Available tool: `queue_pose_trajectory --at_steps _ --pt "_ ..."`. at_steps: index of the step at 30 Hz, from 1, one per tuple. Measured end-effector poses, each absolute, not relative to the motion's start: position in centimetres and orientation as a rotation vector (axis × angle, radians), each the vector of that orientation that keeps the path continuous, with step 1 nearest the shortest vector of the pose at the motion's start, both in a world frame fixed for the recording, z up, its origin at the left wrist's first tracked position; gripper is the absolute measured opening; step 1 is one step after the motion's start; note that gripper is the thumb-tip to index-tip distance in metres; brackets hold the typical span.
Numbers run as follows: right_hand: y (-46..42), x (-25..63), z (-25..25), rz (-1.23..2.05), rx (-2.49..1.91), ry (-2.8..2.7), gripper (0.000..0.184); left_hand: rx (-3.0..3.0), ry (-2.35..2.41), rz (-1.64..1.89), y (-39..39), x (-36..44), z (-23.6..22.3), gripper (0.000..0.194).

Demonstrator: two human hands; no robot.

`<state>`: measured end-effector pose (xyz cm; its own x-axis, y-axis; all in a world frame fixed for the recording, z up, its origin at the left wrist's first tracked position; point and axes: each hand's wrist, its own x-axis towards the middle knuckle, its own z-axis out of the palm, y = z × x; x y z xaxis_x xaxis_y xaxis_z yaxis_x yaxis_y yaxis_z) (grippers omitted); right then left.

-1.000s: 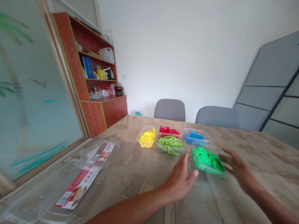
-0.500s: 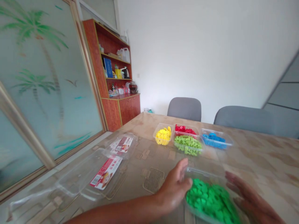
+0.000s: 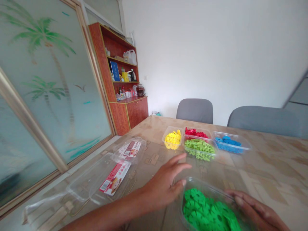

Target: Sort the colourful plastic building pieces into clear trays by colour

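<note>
A clear plastic container (image 3: 184, 210) full of dark green snowflake-shaped plastic discs (image 3: 207, 211) stands at the near edge of the view, its lower part cut off. My right hand (image 3: 255, 207) grips its right rim, thumb and fingers closed on the edge. Beside the far left corner is my left hand (image 3: 166, 179), fingers spread and holding nothing, thumb close to the rim. Beyond it stand similar containers with light green pieces (image 3: 199, 149), yellow pieces (image 3: 173, 139), red pieces (image 3: 196, 133) and blue pieces (image 3: 228, 144).
Clear plastic lids (image 3: 84, 179) with red and white labels (image 3: 115, 178) lie on the left of the patterned table (image 3: 269, 166). Two grey chairs (image 3: 194, 110) stand at the far side. A wooden cabinet (image 3: 136, 112) and a frosted sliding door (image 3: 53, 96) are at the left.
The dark green container has shifted slightly left and nearer. My left hand has come off its rim and opened, while my right hand has closed on its right edge. The view has turned slightly.
</note>
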<state>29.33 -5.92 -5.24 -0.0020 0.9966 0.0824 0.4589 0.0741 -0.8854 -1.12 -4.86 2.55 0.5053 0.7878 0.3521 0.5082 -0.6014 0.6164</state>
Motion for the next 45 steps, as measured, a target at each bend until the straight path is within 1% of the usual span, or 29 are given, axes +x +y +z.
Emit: queue_pose_trajectory --at_steps 3,7,10,12,14,16,19,26,32,40,42,45 --pt "-5.6 28.8 -4.4 0.905 -1.447 -1.558 0.048 2.417 1.308 0.912 -3.8 -4.6 3.5 0.036" --pt "-5.2 28.5 -3.7 0.907 -1.409 -1.514 0.046 2.435 1.746 0.942 -3.4 -11.4 3.0 0.040" --pt "-4.9 28.6 -3.6 0.956 -1.379 -1.523 0.043 2.316 2.102 0.782 -4.3 -16.2 1.3 0.048" --pt "-4.7 28.7 -3.8 0.989 -1.358 -1.531 0.041 2.188 2.348 0.553 -5.0 -18.2 -0.1 0.052" --pt "-4.5 28.8 -4.0 1.001 -1.351 -1.531 0.039 2.090 2.461 0.350 -5.6 -19.1 -1.1 0.054" --pt "-4.3 28.8 -4.2 1.017 -1.352 -1.528 0.038 2.057 2.474 0.250 -5.9 -19.2 -1.6 0.053" --pt "-4.2 28.7 -4.2 1.015 -1.347 -1.534 0.038 2.068 2.460 0.242 -5.9 -18.8 -1.8 0.052" --pt "-4.3 28.8 -3.9 0.958 -1.380 -1.586 0.043 1.945 2.463 0.299 -5.8 -19.3 -1.9 0.056" --pt "-4.3 29.2 -4.8 0.972 -1.417 -1.574 0.046 1.835 2.440 0.370 -5.6 -19.7 -1.4 0.054" --pt "-4.3 29.0 -4.9 1.019 -1.417 -1.543 0.046 1.892 2.326 0.492 -4.5 -20.2 -2.0 0.052" --pt "-4.3 29.0 -4.8 0.992 -1.412 -1.545 0.046 1.843 2.291 0.539 -4.6 -20.2 -1.6 0.056" --pt "-4.4 28.8 -4.6 0.980 -1.390 -1.553 0.045 1.735 2.146 0.660 -5.5 -20.5 -1.1 0.068"
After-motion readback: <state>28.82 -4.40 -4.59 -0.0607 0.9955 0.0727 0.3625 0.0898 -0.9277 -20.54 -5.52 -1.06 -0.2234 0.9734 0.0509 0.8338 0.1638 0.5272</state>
